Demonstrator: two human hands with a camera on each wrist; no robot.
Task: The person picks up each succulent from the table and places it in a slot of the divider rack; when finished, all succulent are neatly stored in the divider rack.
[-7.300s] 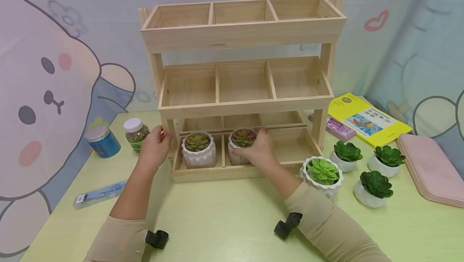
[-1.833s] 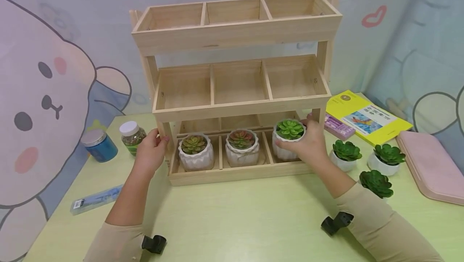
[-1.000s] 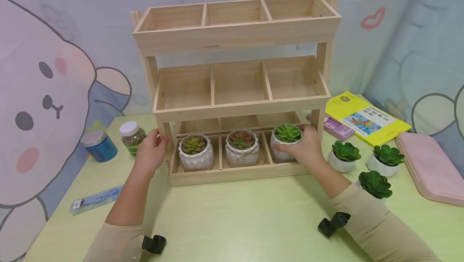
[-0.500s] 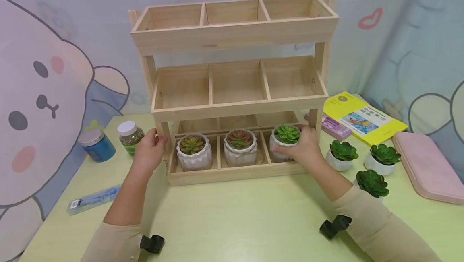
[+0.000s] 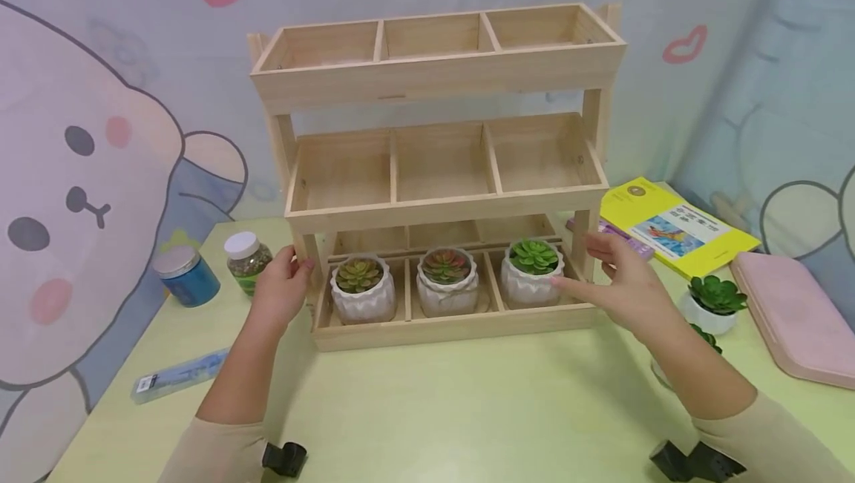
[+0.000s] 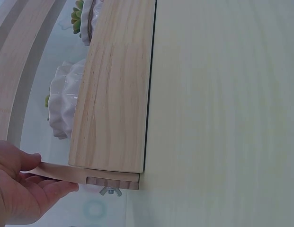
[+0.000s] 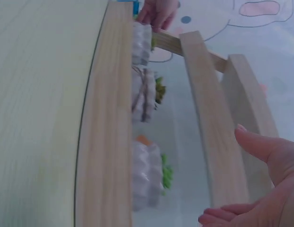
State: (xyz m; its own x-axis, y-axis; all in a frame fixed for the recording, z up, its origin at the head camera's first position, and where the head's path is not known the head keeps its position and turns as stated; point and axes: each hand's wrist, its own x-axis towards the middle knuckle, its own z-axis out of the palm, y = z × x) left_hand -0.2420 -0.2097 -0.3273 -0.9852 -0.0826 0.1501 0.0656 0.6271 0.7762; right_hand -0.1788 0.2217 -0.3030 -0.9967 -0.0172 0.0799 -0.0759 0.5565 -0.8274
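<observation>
A three-tier wooden plant rack stands on the table, its bottom tier holding three white ribbed pots. The left pot has a yellow-green succulent, the middle pot a reddish one tied with twine, and the right pot a bright green one. My left hand pinches the rack's left upright between thumb and fingers, plainly seen in the left wrist view. Just right of the bright green plant, my right hand is spread with nothing in it, thumb near the pot and fingers by the right upright.
Small dark green potted plants sit at the right, partly behind my right forearm. Beyond are a pink case, a yellow book and a purple box. At left stand a blue jar and a white-capped jar, with a clear-packaged item nearer.
The reddish succulent's pot, then the bright green one, went into the bottom tier's middle and right compartments. My right hand has let go and drawn back right; the left stays on the upright.
</observation>
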